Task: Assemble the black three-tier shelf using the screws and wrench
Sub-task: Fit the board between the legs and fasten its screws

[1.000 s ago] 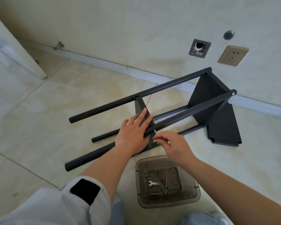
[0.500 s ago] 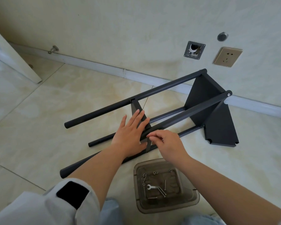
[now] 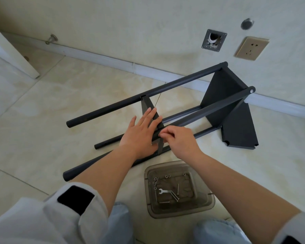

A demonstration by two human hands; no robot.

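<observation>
The black shelf frame (image 3: pixel 167 88) lies on its side on the tiled floor, several long poles joined at the far right by a black panel (image 3: pixel 220 95). A second black panel (image 3: pixel 148 106) stands between the poles at mid length. My left hand (image 3: pixel 141 134) lies flat, fingers spread, against this middle panel and the near pole. My right hand (image 3: pixel 180 140) pinches its fingertips at the spot where the near pole meets the panel; what it pinches is hidden. A small wrench (image 3: pixel 164 191) and several screws (image 3: pixel 177 189) lie in a clear plastic tray (image 3: pixel 206 201).
Another loose black panel (image 3: pixel 241 127) leans on the floor by the frame's right end. Behind runs a wall with a skirting board (image 3: pixel 99 55), a socket (image 3: pixel 251 48) and a pipe opening (image 3: pixel 213 40). A door edge (image 3: pixel 11 57) stands at the left. My knees are at the bottom.
My right hand has slid slightly left along the near pole to the joint with the middle panel. My left hand stays flat on the panel. The view has shifted a little.
</observation>
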